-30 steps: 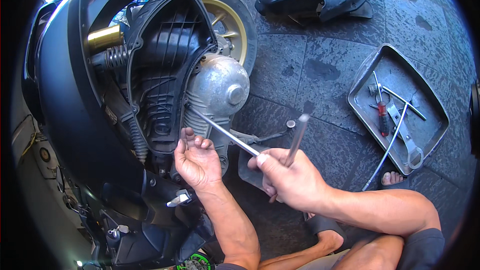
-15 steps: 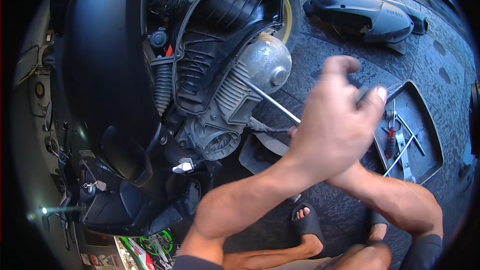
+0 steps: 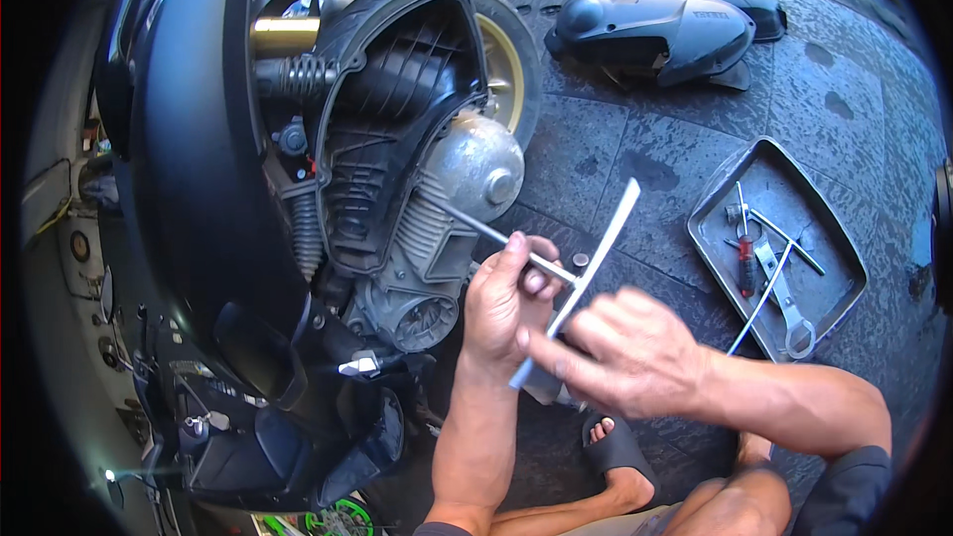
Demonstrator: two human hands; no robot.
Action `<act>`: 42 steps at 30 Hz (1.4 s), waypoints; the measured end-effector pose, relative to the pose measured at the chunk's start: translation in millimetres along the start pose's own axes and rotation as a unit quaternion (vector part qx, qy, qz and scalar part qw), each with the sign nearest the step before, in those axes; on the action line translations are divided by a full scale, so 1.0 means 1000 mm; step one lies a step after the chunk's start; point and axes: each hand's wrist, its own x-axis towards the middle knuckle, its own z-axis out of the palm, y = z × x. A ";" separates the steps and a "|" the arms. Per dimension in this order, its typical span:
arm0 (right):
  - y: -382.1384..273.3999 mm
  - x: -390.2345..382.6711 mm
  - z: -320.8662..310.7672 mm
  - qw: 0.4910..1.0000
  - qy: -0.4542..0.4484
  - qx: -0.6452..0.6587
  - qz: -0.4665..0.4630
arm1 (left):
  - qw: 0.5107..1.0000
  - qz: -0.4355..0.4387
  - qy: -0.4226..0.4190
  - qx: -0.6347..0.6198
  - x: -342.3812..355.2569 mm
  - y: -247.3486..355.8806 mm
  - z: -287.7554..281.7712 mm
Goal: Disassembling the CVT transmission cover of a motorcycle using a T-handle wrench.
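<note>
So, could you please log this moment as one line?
left hand: around T-handle wrench shaft | right hand: blurred, at crossbar | far end: at ribbed casing

Head-worn fisheye looks down from nearby onto the T-handle tool [image 3: 581,281]

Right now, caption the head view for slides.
Left hand grips a T-handle shaft, right hand at its bar, by a scooter's finned casing.

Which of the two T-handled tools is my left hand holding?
The upper-left T-handled tool, whose shaft runs from your left hand toward the finned casing; the other T-handled tool lies mostly in the tray.
</note>
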 end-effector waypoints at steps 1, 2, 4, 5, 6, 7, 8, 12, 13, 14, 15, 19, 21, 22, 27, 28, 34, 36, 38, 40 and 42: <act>-0.002 -0.010 -0.003 0.991 -0.113 0.039 0.058 | 0.999 0.003 -0.027 -0.017 0.000 0.000 -0.002; 0.007 -0.019 -0.001 0.963 -0.205 0.053 0.167 | 0.998 0.003 -0.051 -0.034 -0.002 -0.002 -0.003; 0.038 -0.018 0.007 0.894 -0.201 0.023 0.399 | 0.999 0.014 -0.036 -0.030 -0.005 -0.006 0.007; 0.044 -0.004 -0.009 0.900 -0.068 0.128 0.410 | 0.999 0.013 -0.038 -0.019 -0.007 -0.002 0.000; 0.033 -0.004 -0.018 0.901 -0.068 0.128 0.409 | 0.999 0.011 -0.043 -0.012 -0.010 0.001 -0.001; 0.016 -0.008 -0.022 0.959 -0.082 0.098 0.254 | 1.000 0.006 -0.010 0.003 -0.012 0.004 0.003; -0.004 -0.013 -0.022 0.989 -0.091 0.061 0.101 | 0.999 0.032 0.001 -0.027 -0.011 0.000 0.017; 0.056 -0.095 0.005 0.762 -0.498 -0.118 0.396 | 0.999 0.016 -0.016 -0.033 -0.008 -0.009 -0.008; 0.054 -0.095 0.008 0.760 -0.501 -0.100 0.401 | 0.999 0.038 0.001 -0.024 -0.003 -0.007 -0.004; 0.045 -0.092 0.006 0.757 -0.505 -0.094 0.403 | 0.998 0.054 0.023 -0.018 -0.002 -0.004 0.003; 0.037 -0.088 0.005 0.793 -0.446 -0.066 0.409 | 0.999 0.035 0.010 -0.037 0.006 0.000 0.005; 0.030 -0.063 0.011 0.850 -0.109 0.173 0.485 | 0.998 0.035 0.052 -0.003 0.003 -0.002 0.005; 0.025 -0.036 0.008 0.787 0.053 0.375 0.486 | 0.999 0.018 0.023 -0.039 0.006 0.000 0.003; 0.018 -0.030 0.007 0.820 0.065 0.338 0.457 | 0.999 0.016 0.016 -0.028 0.007 0.001 0.004; -0.013 -0.018 0.003 0.939 -0.007 0.279 0.203 | 0.999 0.018 0.028 -0.005 0.012 0.013 0.021; -0.018 -0.017 0.000 0.907 -0.003 0.331 0.261 | 0.999 0.011 0.031 0.001 0.013 0.013 0.021; 0.013 0.006 0.018 0.768 0.192 0.437 0.427 | 0.998 0.019 -0.031 -0.051 0.012 0.002 0.004; 0.016 0.006 0.014 0.953 0.113 0.150 0.238 | 1.000 -0.002 0.022 0.019 0.008 -0.009 0.017; 0.004 -0.004 0.000 0.996 -0.046 0.020 0.067 | 0.997 -0.042 0.000 0.063 -0.003 -0.003 0.026; 0.000 -0.008 -0.002 0.984 -0.137 0.063 0.093 | 0.998 -0.011 -0.062 -0.016 0.003 -0.002 0.012; 0.020 -0.011 -0.002 0.881 -0.256 0.043 0.395 | 0.998 0.026 -0.058 -0.005 -0.001 -0.008 0.017</act>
